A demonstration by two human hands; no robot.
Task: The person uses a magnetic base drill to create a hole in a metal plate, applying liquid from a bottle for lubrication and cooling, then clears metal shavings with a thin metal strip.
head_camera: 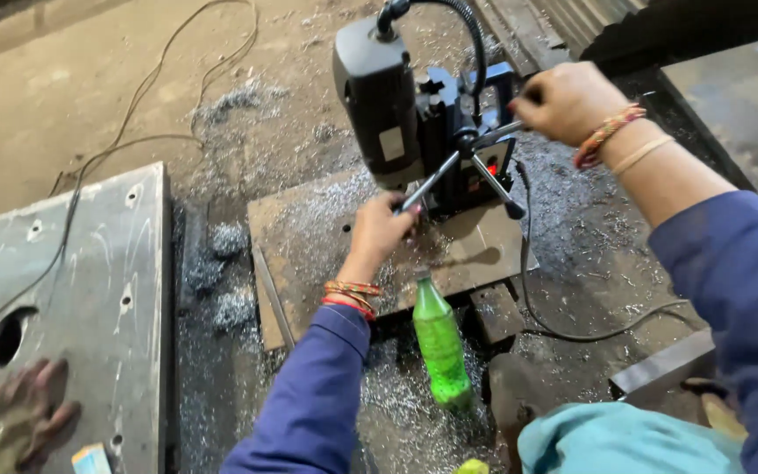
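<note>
A black magnetic drill press [414,114] stands on a square steel plate [309,237] strewn with metal shavings. My left hand [379,230] is closed around the end of one spoke of the drill's feed handle. My right hand [568,101] grips another spoke of the same handle at the machine's right side. Both arms wear blue sleeves, with thread bands at the wrists. A green plastic bottle [440,347] stands upright just in front of the plate, between my arms.
A large steel plate [98,290] with a round hole and small drilled holes lies at left, a dirty glove [15,426] on its near corner. Cables [133,123] run across the dusty floor. More steel plates [739,96] lie at right. Shavings cover the ground.
</note>
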